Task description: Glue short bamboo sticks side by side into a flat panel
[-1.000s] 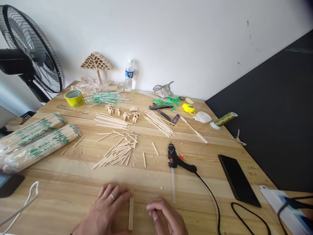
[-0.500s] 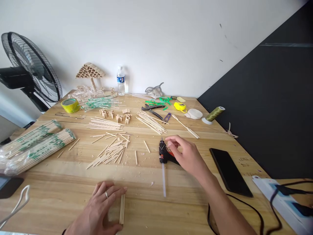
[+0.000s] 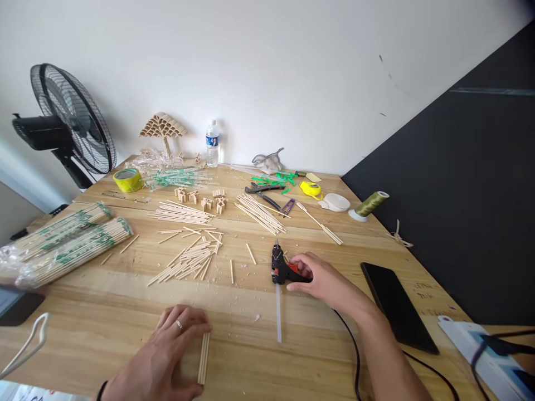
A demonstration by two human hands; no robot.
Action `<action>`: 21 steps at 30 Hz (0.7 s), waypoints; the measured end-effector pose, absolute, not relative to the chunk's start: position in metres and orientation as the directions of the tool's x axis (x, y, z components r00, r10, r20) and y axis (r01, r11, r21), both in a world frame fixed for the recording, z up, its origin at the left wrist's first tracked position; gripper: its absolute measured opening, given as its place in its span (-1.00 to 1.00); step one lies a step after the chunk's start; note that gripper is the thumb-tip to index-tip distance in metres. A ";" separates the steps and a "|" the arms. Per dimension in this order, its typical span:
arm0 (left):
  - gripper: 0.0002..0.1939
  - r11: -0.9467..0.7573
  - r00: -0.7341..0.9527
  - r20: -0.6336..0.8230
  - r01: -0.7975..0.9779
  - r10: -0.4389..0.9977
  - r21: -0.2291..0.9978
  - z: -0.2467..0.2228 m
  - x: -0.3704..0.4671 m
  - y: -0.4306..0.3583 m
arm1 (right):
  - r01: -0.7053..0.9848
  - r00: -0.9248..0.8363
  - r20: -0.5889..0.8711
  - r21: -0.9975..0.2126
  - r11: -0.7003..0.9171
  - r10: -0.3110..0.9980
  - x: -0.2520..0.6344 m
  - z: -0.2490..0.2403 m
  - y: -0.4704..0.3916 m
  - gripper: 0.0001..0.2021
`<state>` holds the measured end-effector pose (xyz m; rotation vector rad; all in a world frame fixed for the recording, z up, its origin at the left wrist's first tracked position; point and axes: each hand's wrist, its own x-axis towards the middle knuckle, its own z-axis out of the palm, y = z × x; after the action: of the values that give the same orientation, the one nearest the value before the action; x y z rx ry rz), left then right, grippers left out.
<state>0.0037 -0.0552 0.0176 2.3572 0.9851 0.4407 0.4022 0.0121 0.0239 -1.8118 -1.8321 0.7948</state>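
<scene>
My left hand (image 3: 165, 351) rests at the table's near edge, its fingers and thumb closed on the two ends of a few short sticks (image 3: 204, 358) lying side by side. My right hand (image 3: 324, 277) has its fingers and thumb around the handle of a black and orange glue gun (image 3: 281, 266), which lies on the table with its nozzle pointing away. A clear glue stick (image 3: 278, 314) juts from its rear toward me. Left of the gun lies a loose pile of short sticks (image 3: 190, 259), with two single sticks between pile and gun.
Wrapped stick bundles (image 3: 90, 248) lie left; a black phone (image 3: 399, 306) and power strip (image 3: 476, 351) right. Farther back are longer sticks (image 3: 259, 214), pliers (image 3: 267, 192), yellow tape (image 3: 127, 180), a bottle (image 3: 212, 146) and a fan (image 3: 75, 120). A black cord runs beside my right forearm.
My right hand has moved down from above the glue gun onto its handle and closed around it. My left hand still holds the sticks. The view has shifted slightly.
</scene>
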 end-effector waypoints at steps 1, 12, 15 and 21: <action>-0.26 -0.589 0.684 0.085 0.551 0.725 0.592 0.019 0.004 -0.055 | 0.746 -0.045 -0.077 -0.666 -0.017 0.996 0.401 0.024 0.012 -0.71; -0.18 -0.626 0.675 0.157 0.537 0.721 0.565 0.003 0.005 -0.056 | 0.766 0.096 0.092 -0.642 -0.015 0.991 0.379 0.034 0.015 -0.68; -0.21 -0.651 0.686 0.185 0.519 0.704 0.554 -0.002 0.003 -0.055 | 0.726 0.092 0.176 -0.685 0.055 0.980 0.379 0.030 0.018 -0.82; -0.33 -0.657 0.674 0.225 0.496 0.703 0.568 -0.001 0.005 -0.051 | 0.713 0.056 0.285 -0.682 0.161 0.957 0.374 0.027 0.020 -0.87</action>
<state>0.0052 -0.0513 -0.0014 2.4216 0.9300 0.5987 0.3736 0.0196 0.0271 -1.6074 -1.7115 0.4238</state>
